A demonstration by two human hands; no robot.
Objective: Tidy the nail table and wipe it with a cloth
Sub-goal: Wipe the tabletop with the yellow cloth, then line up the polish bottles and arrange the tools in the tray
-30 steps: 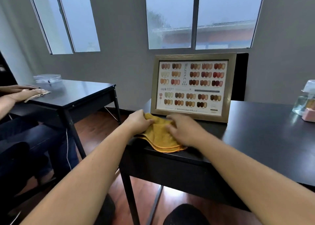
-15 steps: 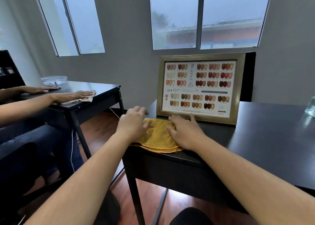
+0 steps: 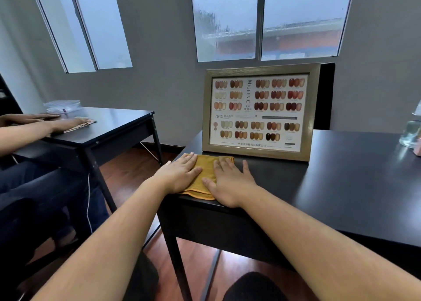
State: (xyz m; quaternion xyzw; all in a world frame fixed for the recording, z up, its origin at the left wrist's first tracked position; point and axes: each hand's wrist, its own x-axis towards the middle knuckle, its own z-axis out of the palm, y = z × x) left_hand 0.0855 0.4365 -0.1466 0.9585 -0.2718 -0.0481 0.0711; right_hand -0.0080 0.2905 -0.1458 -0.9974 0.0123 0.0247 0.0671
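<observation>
A folded yellow cloth (image 3: 206, 175) lies on the left front corner of the black nail table (image 3: 341, 177). My left hand (image 3: 180, 175) rests flat on the cloth's left side, fingers spread. My right hand (image 3: 230, 182) presses flat on its right side, with the fingers partly on the table top. Neither hand grips the cloth. Just behind the cloth stands a framed nail colour chart (image 3: 258, 112), leaning upright.
A clear glass bottle (image 3: 411, 132) and a pink item (image 3: 418, 149) sit at the table's far right edge. To the left, another person's hands (image 3: 66, 125) press a cloth on a second black table (image 3: 118, 127) with a clear plastic box (image 3: 62, 108). Wooden floor lies between.
Both my hands have gone from bunching the cloth to lying flat and spread on it. The cloth is now flattened. The other person's hands moved on their table.
</observation>
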